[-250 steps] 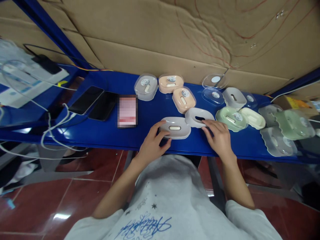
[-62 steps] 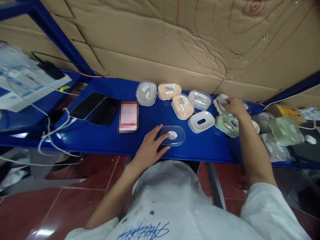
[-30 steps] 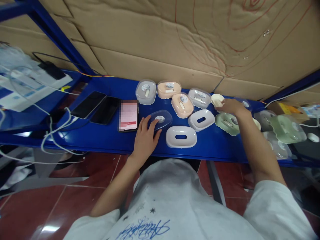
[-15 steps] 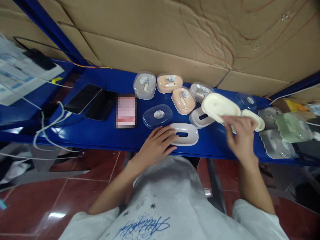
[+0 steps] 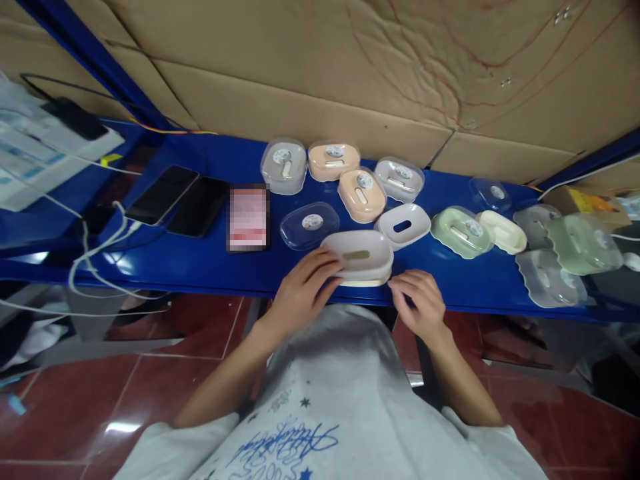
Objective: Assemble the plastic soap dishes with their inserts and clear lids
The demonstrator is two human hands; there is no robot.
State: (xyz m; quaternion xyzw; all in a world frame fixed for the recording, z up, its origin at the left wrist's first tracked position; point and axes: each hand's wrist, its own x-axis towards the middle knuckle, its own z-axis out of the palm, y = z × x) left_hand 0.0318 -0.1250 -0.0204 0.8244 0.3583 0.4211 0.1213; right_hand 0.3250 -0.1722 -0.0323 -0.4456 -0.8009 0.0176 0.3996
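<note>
A white slotted soap-dish insert [image 5: 359, 255] sits on a cream base tray [image 5: 367, 281] at the front edge of the blue shelf [image 5: 210, 260]. My left hand [image 5: 305, 288] grips the stacked pair at its left end with curled fingers. My right hand [image 5: 419, 303] is at the pair's right end, fingers curled at the cream tray's edge. A clear lid [image 5: 309, 225] with a round sticker lies just behind my left hand. Another white slotted insert [image 5: 403, 226] rests behind the stack.
Closed soap boxes in grey [image 5: 283, 164] and peach [image 5: 361, 193] line the back. Green [image 5: 461, 231], cream [image 5: 503, 231] and grey boxes [image 5: 550, 277] crowd the right. Two phones [image 5: 161, 195] and a pink card [image 5: 247, 217] lie left, with white cables [image 5: 100, 253]. Cardboard [image 5: 350, 73] backs the shelf.
My right hand brought a cream tray from the right side down to the front edge. The white insert now sits on it, held between both hands. The clear lid was set aside to the left.
</note>
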